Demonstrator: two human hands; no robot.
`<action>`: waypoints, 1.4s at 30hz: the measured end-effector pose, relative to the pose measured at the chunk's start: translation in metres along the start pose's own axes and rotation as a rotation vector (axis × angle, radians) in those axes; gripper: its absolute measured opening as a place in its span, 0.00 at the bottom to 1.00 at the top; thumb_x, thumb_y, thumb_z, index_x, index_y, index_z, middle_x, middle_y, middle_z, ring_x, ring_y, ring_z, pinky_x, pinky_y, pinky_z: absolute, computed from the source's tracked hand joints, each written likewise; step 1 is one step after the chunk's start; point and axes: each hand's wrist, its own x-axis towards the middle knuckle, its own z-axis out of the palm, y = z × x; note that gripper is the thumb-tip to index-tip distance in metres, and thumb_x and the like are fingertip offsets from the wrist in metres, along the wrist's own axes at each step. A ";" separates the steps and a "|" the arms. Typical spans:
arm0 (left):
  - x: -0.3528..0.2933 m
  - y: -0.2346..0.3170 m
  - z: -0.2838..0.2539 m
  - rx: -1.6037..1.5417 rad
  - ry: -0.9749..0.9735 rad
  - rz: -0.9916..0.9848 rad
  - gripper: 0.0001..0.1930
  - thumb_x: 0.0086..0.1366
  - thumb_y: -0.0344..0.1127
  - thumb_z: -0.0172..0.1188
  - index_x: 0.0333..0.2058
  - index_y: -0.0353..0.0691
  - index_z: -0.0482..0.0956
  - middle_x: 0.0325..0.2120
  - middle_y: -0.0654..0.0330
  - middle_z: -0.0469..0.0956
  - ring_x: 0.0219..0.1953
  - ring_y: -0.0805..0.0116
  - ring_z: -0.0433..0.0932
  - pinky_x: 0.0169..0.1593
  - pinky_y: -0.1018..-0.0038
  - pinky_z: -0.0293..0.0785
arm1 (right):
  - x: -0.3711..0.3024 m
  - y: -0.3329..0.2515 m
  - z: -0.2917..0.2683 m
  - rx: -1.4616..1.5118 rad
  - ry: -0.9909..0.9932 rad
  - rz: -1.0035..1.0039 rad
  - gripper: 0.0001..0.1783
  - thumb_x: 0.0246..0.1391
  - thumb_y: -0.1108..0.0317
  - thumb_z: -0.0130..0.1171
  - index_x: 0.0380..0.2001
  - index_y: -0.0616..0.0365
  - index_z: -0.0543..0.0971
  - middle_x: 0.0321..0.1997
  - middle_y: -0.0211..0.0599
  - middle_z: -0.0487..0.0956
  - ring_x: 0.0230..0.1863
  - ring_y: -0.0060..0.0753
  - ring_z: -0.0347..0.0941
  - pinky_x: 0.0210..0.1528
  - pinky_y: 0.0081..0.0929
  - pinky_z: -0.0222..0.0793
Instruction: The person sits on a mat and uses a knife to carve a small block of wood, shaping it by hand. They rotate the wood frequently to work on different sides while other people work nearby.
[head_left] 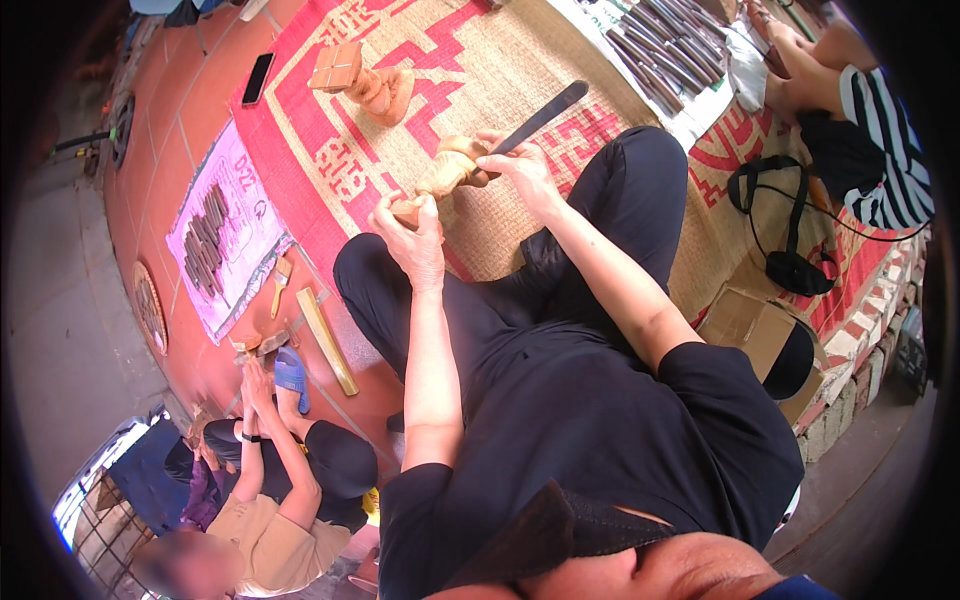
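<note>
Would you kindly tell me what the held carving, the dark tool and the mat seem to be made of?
Held carving: probably bare wood, pale tan with carved curves; grain unclear.
Dark tool: likely dull metal, being thin, straight and grey-black.
Mat: perhaps plant fibre, matte, straw-coloured with visible weave.

Coarse woven mat (520, 70), plain wood carving (447, 175)
The carving looks matt, phone (258, 79) at the mat's left edge is super glossy, floor tiles (165, 215) look pretty smooth.

Here's the carving (449, 174), upper centre — figurine (388, 96) up-left on the mat (495, 235), phone (258, 79) farther left — tools (668, 52) upper right.
</note>
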 end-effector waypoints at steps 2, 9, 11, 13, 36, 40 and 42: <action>0.003 -0.004 -0.001 -0.004 0.009 0.009 0.24 0.56 0.42 0.64 0.46 0.37 0.66 0.43 0.51 0.63 0.46 0.56 0.68 0.51 0.63 0.66 | 0.008 0.003 0.003 0.016 -0.010 0.030 0.27 0.45 0.72 0.64 0.52 0.67 0.73 0.37 0.38 0.80 0.38 0.24 0.76 0.43 0.22 0.70; 0.021 -0.007 -0.003 -0.128 -0.001 -0.134 0.24 0.58 0.43 0.62 0.46 0.35 0.65 0.46 0.48 0.64 0.47 0.55 0.68 0.53 0.63 0.65 | 0.018 0.000 0.028 0.173 -0.078 0.133 0.26 0.47 0.75 0.62 0.52 0.64 0.74 0.39 0.39 0.82 0.40 0.28 0.78 0.46 0.24 0.71; 0.025 -0.004 -0.003 -0.136 -0.001 -0.163 0.24 0.59 0.43 0.62 0.47 0.34 0.65 0.46 0.48 0.64 0.48 0.55 0.68 0.53 0.63 0.64 | 0.020 0.002 0.032 0.208 -0.119 0.167 0.25 0.48 0.75 0.61 0.52 0.64 0.74 0.38 0.40 0.82 0.37 0.31 0.80 0.43 0.26 0.75; 0.028 -0.010 -0.003 -0.146 -0.002 -0.161 0.24 0.59 0.43 0.62 0.47 0.35 0.65 0.46 0.48 0.64 0.48 0.55 0.68 0.53 0.63 0.64 | 0.021 0.006 0.035 0.221 -0.109 0.158 0.23 0.48 0.76 0.61 0.50 0.65 0.75 0.37 0.42 0.82 0.34 0.34 0.81 0.41 0.27 0.77; 0.018 0.002 -0.002 -0.117 0.000 -0.112 0.23 0.59 0.43 0.63 0.46 0.37 0.67 0.44 0.53 0.64 0.48 0.61 0.66 0.55 0.66 0.62 | 0.016 -0.001 0.033 0.268 0.010 0.091 0.21 0.47 0.76 0.63 0.47 0.64 0.76 0.37 0.40 0.82 0.33 0.29 0.80 0.39 0.24 0.75; 0.021 -0.007 -0.002 -0.138 0.019 -0.104 0.22 0.57 0.43 0.64 0.45 0.37 0.67 0.43 0.52 0.64 0.45 0.59 0.69 0.52 0.65 0.65 | 0.013 0.000 0.037 0.202 -0.059 0.171 0.22 0.47 0.76 0.63 0.48 0.65 0.76 0.38 0.43 0.82 0.34 0.35 0.81 0.39 0.26 0.76; 0.020 -0.001 -0.001 -0.116 0.012 -0.090 0.22 0.58 0.42 0.64 0.45 0.37 0.67 0.43 0.52 0.64 0.46 0.58 0.69 0.52 0.64 0.65 | 0.021 0.013 0.029 0.276 0.036 0.166 0.20 0.47 0.76 0.62 0.46 0.65 0.77 0.36 0.43 0.82 0.34 0.34 0.81 0.40 0.25 0.76</action>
